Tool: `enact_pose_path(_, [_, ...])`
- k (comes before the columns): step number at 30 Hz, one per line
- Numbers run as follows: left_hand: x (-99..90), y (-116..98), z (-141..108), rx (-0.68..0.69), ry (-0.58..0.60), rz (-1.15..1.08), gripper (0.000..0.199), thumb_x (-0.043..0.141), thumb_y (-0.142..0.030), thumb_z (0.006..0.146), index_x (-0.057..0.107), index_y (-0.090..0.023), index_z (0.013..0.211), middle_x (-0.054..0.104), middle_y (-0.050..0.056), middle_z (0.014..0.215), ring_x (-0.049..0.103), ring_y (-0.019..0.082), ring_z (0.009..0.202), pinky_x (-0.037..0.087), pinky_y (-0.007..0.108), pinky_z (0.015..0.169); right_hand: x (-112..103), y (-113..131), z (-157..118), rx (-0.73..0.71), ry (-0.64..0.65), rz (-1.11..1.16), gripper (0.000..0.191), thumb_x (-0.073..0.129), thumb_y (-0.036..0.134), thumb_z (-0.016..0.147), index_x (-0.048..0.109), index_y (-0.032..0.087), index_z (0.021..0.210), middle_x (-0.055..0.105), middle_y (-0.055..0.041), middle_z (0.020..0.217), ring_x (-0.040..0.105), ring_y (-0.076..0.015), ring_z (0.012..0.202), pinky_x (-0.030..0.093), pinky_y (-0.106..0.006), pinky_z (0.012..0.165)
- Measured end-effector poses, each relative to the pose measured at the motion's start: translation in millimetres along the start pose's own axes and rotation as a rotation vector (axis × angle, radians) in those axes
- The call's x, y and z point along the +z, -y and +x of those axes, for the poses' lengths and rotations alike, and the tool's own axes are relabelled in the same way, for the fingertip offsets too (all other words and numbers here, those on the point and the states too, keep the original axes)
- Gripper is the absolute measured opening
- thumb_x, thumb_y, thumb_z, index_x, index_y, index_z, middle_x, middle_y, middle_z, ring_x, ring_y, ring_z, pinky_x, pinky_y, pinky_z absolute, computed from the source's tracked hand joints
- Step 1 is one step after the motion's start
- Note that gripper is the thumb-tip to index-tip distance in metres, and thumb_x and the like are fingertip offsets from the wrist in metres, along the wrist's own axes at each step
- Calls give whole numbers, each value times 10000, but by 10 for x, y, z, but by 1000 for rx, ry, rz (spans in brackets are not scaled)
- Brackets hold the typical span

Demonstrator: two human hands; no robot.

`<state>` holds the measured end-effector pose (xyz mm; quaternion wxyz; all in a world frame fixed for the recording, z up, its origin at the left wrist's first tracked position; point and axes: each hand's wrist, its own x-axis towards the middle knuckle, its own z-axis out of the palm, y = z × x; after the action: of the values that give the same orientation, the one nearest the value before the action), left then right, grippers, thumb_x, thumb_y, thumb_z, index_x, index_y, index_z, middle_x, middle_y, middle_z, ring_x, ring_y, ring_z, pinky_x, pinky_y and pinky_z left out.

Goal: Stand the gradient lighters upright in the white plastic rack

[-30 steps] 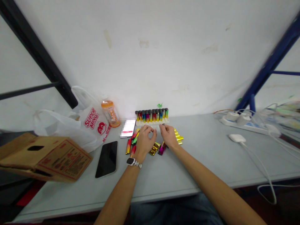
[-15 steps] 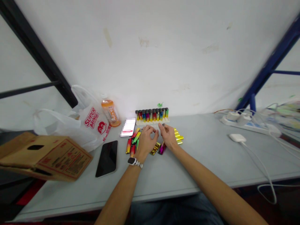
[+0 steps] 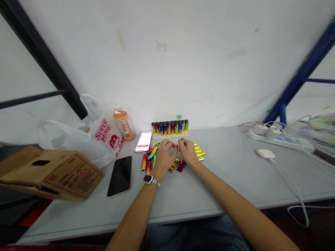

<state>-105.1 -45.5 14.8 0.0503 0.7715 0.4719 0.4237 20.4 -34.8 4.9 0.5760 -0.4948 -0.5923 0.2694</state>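
My left hand [image 3: 164, 155], with a watch [image 3: 148, 179] on its wrist, has thumb and fingers curled in a pinch over the middle of the table. Close beside it, my right hand [image 3: 187, 151] is closed, thumb up against the fingers. Whatever is between the fingers of either hand is too small or hidden to make out. Behind both, several colourful lighters [image 3: 169, 128] stand upright in a white rack [image 3: 157, 136]. Loose red, yellow and green lighters [image 3: 148, 161] lie left of my left hand. Below the hands are a gold patterned piece [image 3: 173, 165] and a purple lighter [image 3: 180, 166].
Shiny gold strips [image 3: 199, 152] lie right of my right hand. To the left are a lit phone [image 3: 143, 141], a dark phone [image 3: 120, 176], an orange bottle [image 3: 124, 125], a plastic bag [image 3: 86, 139] and a cardboard box [image 3: 70, 176]. Rightward are a power strip [image 3: 285, 141] and a charger [image 3: 265, 153].
My right hand has its thumb closer in against the fingers. My left hand keeps nearly the same pinch, and the things on the table have not moved.
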Motion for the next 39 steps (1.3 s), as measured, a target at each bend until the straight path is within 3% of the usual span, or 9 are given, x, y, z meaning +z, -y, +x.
enact_pose_path(5, [13,2,-5,-5,12,5,192,522,-242,915,568,-204,733,595,23,837,560,173,870,450,324,862,-65,-5,58,0,67,67,355,472,532,907,454,225,730,428,70,552,412,-117,517,325,-245,524])
enact_pose_path(9, [20,-14,-3,-5,40,11,195,523,-254,915,571,-205,732,593,29,851,556,185,897,449,320,845,-255,-54,214,-29,172,98,327,463,552,913,502,227,895,496,64,619,468,-118,538,382,-234,538])
enact_pose_path(13, [21,-44,9,21,55,-19,201,523,-267,918,574,-204,734,596,30,865,559,184,906,450,318,842,-516,-123,471,-182,172,-145,309,623,487,829,631,180,803,605,-24,810,558,-150,742,454,-271,675])
enact_pose_path(18, [54,-30,0,1,72,-36,210,535,-276,913,575,-201,721,599,29,874,565,180,906,452,320,851,-704,-180,848,-205,225,-332,177,657,286,803,727,157,902,702,-56,876,598,-144,697,474,-292,704])
enact_pose_path(23, [84,20,-16,-2,83,-29,222,535,-283,916,580,-199,716,597,31,869,560,185,908,447,332,853,-686,-251,1133,-260,160,-421,235,678,183,758,700,146,989,726,-43,847,603,-131,646,473,-270,687])
enact_pose_path(27, [105,57,-17,6,84,-35,217,544,-299,917,590,-198,732,597,34,866,554,194,904,441,344,849,-642,-350,1303,-316,139,-457,155,661,174,762,677,161,916,709,-21,780,610,-136,646,465,-257,668])
enact_pose_path(34, [114,58,-12,-3,90,-36,229,551,-289,913,588,-198,706,594,35,859,554,195,900,442,346,842,-621,-483,1541,-305,291,-447,75,660,152,753,711,137,804,704,-33,738,622,-157,692,469,-272,707])
enact_pose_path(39, [118,39,-16,-7,93,-42,232,550,-276,909,578,-194,694,589,36,856,555,194,894,445,347,832,-598,-466,1506,-370,227,-605,147,654,207,814,766,143,885,625,-82,959,599,-158,768,471,-294,804])
